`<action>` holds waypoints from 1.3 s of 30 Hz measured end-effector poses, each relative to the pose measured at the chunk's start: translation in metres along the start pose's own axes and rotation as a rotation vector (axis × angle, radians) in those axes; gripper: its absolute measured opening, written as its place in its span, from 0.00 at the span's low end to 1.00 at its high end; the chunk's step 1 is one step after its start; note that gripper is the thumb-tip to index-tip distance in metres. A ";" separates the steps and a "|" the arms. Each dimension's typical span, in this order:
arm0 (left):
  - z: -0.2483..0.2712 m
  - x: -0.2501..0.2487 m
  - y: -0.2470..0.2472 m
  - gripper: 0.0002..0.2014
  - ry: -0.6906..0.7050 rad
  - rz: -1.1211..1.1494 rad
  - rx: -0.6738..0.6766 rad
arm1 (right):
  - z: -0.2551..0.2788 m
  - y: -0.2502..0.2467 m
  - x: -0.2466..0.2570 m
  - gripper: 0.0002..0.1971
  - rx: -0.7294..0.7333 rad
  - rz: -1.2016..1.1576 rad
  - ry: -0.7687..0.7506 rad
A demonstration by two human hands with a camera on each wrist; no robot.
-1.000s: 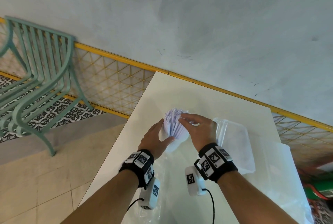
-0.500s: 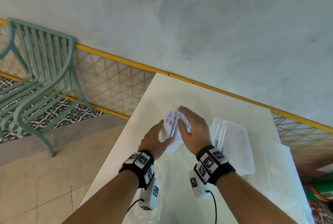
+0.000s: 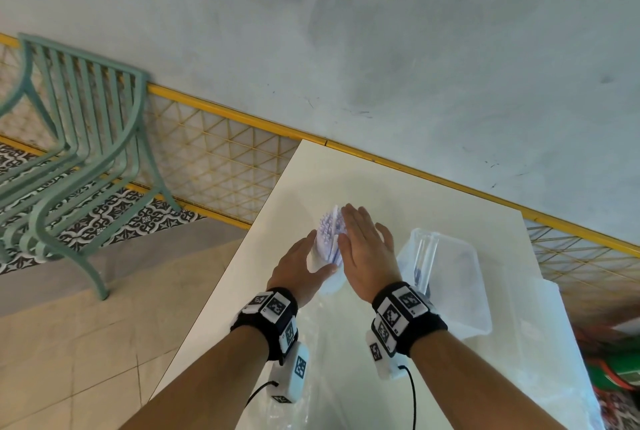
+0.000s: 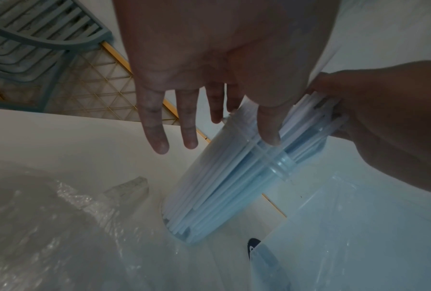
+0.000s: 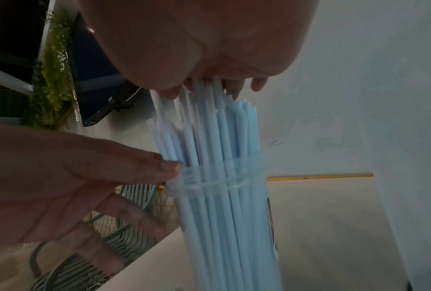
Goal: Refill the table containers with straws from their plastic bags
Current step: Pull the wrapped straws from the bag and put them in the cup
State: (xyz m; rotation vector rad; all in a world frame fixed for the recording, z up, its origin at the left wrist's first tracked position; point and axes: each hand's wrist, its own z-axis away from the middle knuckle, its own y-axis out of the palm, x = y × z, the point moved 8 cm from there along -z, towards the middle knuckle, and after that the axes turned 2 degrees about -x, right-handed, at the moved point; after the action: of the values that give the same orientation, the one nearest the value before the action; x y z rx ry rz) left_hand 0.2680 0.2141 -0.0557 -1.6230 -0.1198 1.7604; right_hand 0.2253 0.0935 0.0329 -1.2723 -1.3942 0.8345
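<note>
Crowding the table (image 3: pixel 346 173), plastic bags (image 3: pixel 540 353), green chair (image 3: pixel 86 139)

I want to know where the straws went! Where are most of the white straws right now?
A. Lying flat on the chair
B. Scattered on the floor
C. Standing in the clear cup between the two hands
C: the straws stand bunched in the clear cup, with the left hand steadying its rim and the right hand flat on their tips.

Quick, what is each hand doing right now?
Left hand: open, thumb and fingers resting against the straw cup.
Right hand: open and flat, pressing down on the straws.
</note>
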 end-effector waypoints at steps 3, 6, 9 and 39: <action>0.000 0.001 0.000 0.41 0.000 0.003 -0.001 | -0.004 -0.001 -0.009 0.30 0.053 0.052 0.087; -0.001 0.000 -0.001 0.41 -0.001 0.000 -0.001 | -0.007 0.003 -0.014 0.26 0.122 -0.037 0.124; -0.001 0.001 0.000 0.41 -0.007 -0.013 0.006 | -0.011 -0.008 -0.009 0.23 0.033 -0.211 0.077; -0.003 0.003 0.002 0.44 0.010 0.014 0.017 | 0.012 0.014 -0.004 0.35 0.210 -0.026 -0.015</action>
State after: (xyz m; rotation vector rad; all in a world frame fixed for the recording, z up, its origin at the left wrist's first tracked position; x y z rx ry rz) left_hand 0.2697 0.2129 -0.0598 -1.6240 -0.0883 1.7588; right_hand 0.2171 0.0939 0.0157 -1.0869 -1.2945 0.9481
